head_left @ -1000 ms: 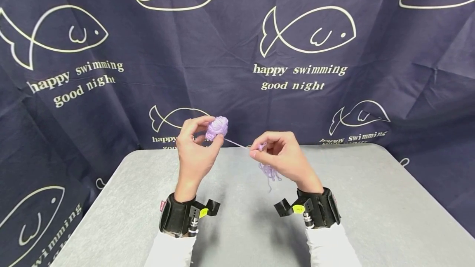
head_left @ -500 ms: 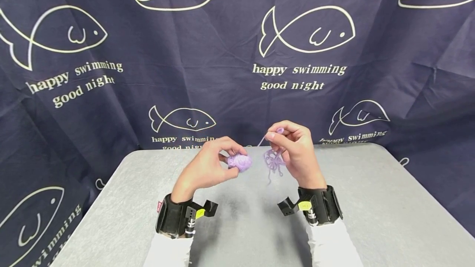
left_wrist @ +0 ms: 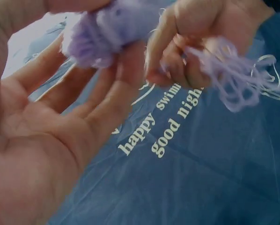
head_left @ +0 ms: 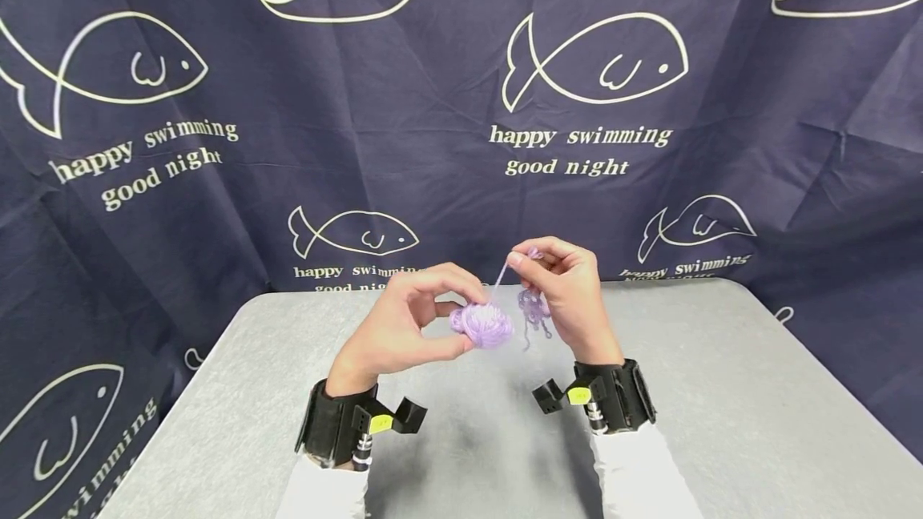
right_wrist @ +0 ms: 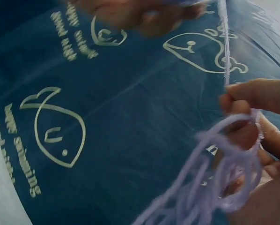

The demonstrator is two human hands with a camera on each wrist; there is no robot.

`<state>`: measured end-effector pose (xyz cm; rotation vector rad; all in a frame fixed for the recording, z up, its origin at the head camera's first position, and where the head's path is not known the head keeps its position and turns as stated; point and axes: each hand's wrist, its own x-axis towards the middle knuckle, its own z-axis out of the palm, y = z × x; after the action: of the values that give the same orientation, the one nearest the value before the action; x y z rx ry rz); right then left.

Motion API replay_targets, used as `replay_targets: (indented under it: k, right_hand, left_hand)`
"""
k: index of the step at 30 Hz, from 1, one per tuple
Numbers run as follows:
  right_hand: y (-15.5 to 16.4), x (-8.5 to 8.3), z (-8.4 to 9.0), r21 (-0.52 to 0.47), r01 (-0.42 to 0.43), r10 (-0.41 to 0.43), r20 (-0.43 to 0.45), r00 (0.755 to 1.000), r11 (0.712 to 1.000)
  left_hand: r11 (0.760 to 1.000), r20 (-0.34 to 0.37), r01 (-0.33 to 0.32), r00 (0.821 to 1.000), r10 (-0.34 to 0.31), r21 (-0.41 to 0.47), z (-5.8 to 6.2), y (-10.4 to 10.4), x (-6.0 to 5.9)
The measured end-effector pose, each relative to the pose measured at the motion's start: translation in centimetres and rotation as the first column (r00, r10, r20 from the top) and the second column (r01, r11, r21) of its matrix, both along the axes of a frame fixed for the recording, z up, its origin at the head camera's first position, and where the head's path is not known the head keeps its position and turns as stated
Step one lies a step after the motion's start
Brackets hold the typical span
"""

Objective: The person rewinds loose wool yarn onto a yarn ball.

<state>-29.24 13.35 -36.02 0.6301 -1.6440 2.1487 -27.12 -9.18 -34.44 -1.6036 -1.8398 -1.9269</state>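
Note:
My left hand holds a small lilac yarn ball between thumb and fingertips above the grey table; the left wrist view shows the yarn ball at my fingertips. My right hand pinches the yarn strand that runs up from the ball. A loose tangle of yarn hangs from that hand. In the right wrist view the strand rises straight above my pinching fingers, with loops of yarn draped over the hand.
A dark blue curtain printed with white fish and the words "happy swimming good night" hangs behind and beside the table. Black wrist mounts sit on both forearms. The table's far edge lies just behind my hands.
My left hand has brought the ball down from upper left to the centre, close to my right hand. The right hand rose slightly, and the strand between them shortened and turned upright.

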Motion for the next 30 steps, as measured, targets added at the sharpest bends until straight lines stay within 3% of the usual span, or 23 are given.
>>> replay_targets:
  k: [4, 7, 10, 14, 17, 21, 24, 27, 30]
  right_hand:
    - [-0.3, 0.0, -0.3, 0.220, -0.004, 0.001, 0.012, 1.000, 0.975]
    - [-0.4, 0.0, -0.5, 0.330, -0.066, 0.061, 0.025, 0.998, 0.942]
    - [0.0, -0.3, -0.7, 0.398, -0.116, 0.113, 0.032, 0.993, 0.910]
    - [2.1, -0.8, -1.1, 0.502, -0.170, 0.136, 0.104, 0.985, 0.848]
    - [4.7, -1.2, -1.6, 0.593, -0.215, 0.110, 0.209, 0.972, 0.776]
    - [8.2, -1.3, -2.5, 0.662, -0.279, 0.033, 0.358, 0.933, 0.696]
    - [10.2, -1.2, -3.1, 0.727, -0.300, -0.054, 0.420, 0.906, 0.617]
    - [11.7, -1.0, -3.7, 0.834, -0.272, -0.167, 0.391, 0.905, 0.481]
    - [12.6, -0.5, -3.7, 0.915, -0.235, -0.306, 0.339, 0.890, 0.330]
  left_hand:
    - [0.979, 0.035, -0.055, 0.998, 0.049, 0.197, 0.1, 0.3, -0.1]
    - [0.933, 0.079, -0.152, 0.988, 0.134, 0.326, 0.2, 0.5, -0.3]
    - [0.851, 0.169, -0.281, 0.959, 0.228, 0.443, 0.3, 0.4, -0.5]
    - [0.722, 0.300, -0.428, 0.902, 0.310, 0.543, 0.5, -0.2, -1.0]
    - [0.666, 0.345, -0.488, 0.872, 0.346, 0.564, 0.6, -0.7, -1.3]
    - [0.632, 0.378, -0.527, 0.849, 0.369, 0.568, 0.6, -1.0, -1.5]
    - [0.618, 0.404, -0.550, 0.834, 0.376, 0.561, 0.6, -1.0, -1.6]
    - [0.619, 0.423, -0.570, 0.820, 0.386, 0.540, 0.5, -1.0, -1.7]
    - [0.667, 0.438, -0.576, 0.810, 0.390, 0.472, 0.3, -1.0, -1.7]
